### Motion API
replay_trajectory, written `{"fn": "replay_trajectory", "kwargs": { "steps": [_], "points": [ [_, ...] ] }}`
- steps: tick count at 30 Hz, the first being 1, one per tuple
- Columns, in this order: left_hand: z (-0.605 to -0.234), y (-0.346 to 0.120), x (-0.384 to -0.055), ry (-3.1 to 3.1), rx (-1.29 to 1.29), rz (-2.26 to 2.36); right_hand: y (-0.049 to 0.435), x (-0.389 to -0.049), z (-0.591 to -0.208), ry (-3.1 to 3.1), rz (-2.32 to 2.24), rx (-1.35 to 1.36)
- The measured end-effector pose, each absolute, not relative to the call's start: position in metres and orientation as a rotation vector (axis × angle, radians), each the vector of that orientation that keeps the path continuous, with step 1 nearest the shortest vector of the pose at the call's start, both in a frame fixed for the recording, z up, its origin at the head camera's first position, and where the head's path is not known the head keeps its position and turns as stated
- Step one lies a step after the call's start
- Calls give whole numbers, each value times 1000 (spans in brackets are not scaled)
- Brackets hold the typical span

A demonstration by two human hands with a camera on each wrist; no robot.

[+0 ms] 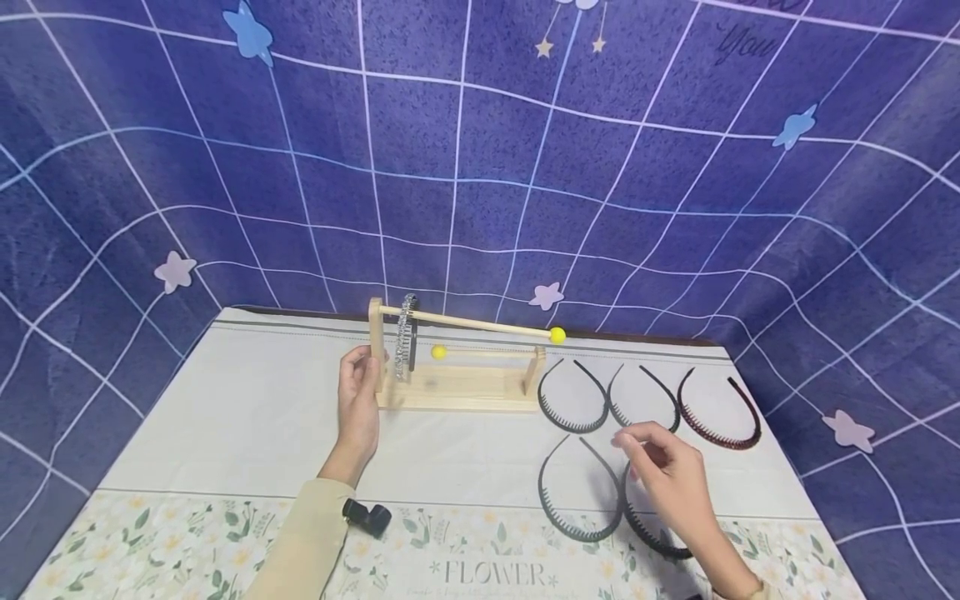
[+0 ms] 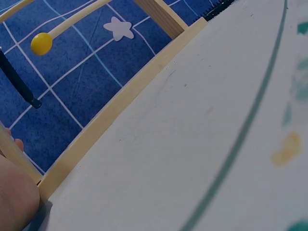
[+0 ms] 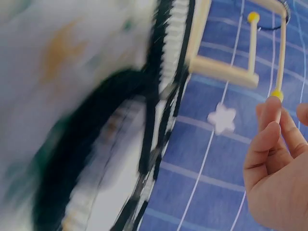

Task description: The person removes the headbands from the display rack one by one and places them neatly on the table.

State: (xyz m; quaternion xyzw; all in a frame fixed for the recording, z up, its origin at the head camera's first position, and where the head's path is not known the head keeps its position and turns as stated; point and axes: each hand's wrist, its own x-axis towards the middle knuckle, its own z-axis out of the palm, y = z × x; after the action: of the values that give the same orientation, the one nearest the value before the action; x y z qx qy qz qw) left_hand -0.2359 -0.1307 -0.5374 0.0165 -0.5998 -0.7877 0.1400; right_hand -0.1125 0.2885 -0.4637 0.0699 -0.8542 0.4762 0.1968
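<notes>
My left hand [image 1: 358, 400] grips the left post of a wooden display stand [image 1: 457, 390], thumb in front. From this taller post a rod [image 1: 487, 323] runs right to a yellow ball end; a lower rod [image 1: 487, 353] points left from the shorter post. On the upper rod, near the left post, hangs a silvery headband [image 1: 403, 342] with a dark band beside it. Loosely curled, my right hand [image 1: 671, 479] hovers over a black toothed headband [image 1: 656, 543], partly hiding it. Nothing shows between its fingers in the right wrist view.
Right of the stand lie more toothed headbands: a dark one [image 1: 573, 427], another dark one [image 1: 626, 417], a reddish-brown one [image 1: 723, 440] and a front one [image 1: 577, 533]. A white floral tablecloth [image 1: 247, 417] covers the table. Behind hangs a blue grid-patterned curtain [image 1: 420, 208].
</notes>
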Motion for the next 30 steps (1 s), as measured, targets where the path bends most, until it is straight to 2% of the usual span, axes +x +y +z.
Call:
{"fn": "replay_trajectory", "kwargs": {
  "steps": [15,30],
  "points": [
    [-541,-132,-238,-1736,36,-2265,209,-140,-441,-2266,1716,446],
    [-540,-132,-237,-1774,48,-2250,139,-155,-422,-2168,1950,403]
  ]
}}
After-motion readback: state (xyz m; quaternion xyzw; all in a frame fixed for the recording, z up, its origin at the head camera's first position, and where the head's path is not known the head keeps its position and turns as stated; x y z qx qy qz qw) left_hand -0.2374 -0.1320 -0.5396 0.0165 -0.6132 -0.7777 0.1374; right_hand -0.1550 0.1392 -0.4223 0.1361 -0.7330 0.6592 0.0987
